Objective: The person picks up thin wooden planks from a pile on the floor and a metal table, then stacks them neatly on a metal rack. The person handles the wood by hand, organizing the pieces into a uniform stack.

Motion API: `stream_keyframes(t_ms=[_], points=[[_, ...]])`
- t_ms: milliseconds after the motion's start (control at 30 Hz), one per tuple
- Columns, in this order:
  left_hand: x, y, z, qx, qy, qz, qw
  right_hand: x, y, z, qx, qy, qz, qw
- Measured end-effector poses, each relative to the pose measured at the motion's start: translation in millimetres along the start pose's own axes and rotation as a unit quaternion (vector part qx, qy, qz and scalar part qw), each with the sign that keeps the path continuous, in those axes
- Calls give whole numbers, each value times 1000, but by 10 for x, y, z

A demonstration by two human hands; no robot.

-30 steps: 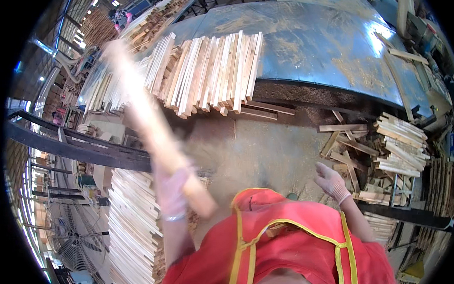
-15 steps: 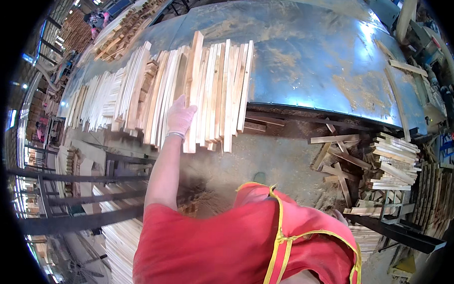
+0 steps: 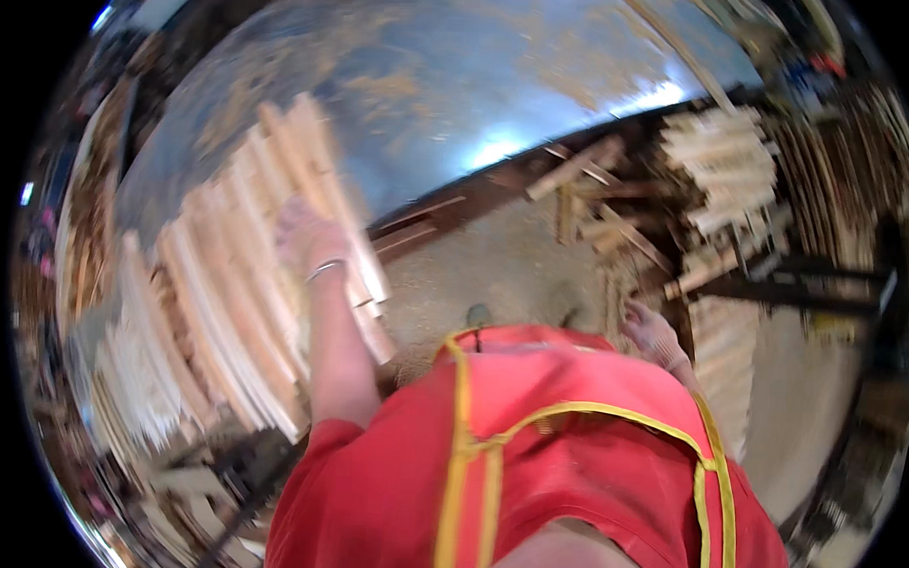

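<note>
A row of pale wooden strips point(image 3: 225, 266) lies side by side on the metal table point(image 3: 410, 112), at the left. On the strips near the row's right end rests my left hand point(image 3: 313, 241), in a light glove with a band at the wrist. Motion smears its fingers, so their grip on a strip cannot be made out. Some strips by this hand stick out beyond the others at the far end. My right hand point(image 3: 654, 336) hangs at the right of my body, fingers apart and holding nothing, close to a stack of wood.
Loose offcuts point(image 3: 617, 205) lie crossed in a heap below the table's edge. To the right stand a pile of short strips point(image 3: 724, 163) and upright dark boards point(image 3: 839, 177). A dark metal bar point(image 3: 790, 291) juts out near my right side.
The view has swung to the right, so the strips now sit farther left and slanted. My right hand has come into sight. My left hand stays over the strips.
</note>
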State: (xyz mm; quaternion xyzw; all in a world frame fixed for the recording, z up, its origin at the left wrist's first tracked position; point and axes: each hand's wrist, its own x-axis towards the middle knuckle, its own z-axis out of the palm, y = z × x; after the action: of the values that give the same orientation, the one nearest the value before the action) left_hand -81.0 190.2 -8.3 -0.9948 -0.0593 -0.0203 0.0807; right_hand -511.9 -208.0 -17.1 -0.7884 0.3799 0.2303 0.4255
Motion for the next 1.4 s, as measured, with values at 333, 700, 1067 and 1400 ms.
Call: stream_keyframes(t_ms=[333, 700, 1067, 1400], points=[[-1556, 898, -223, -287, -193, 441, 828, 192, 898, -28, -105, -148, 138, 974], [-3656, 1950, 991, -93, -630, 278, 719, 538, 1758, -622, -315, -308, -126, 889], [-3766, 2254, 1952, -103, -700, 255, 659, 576, 2049, -525, 147, -542, -119, 819], [-1980, 2717, 4780, -195, -403, 207, 870, 3095, 2454, 617, 138, -66, 52, 987]])
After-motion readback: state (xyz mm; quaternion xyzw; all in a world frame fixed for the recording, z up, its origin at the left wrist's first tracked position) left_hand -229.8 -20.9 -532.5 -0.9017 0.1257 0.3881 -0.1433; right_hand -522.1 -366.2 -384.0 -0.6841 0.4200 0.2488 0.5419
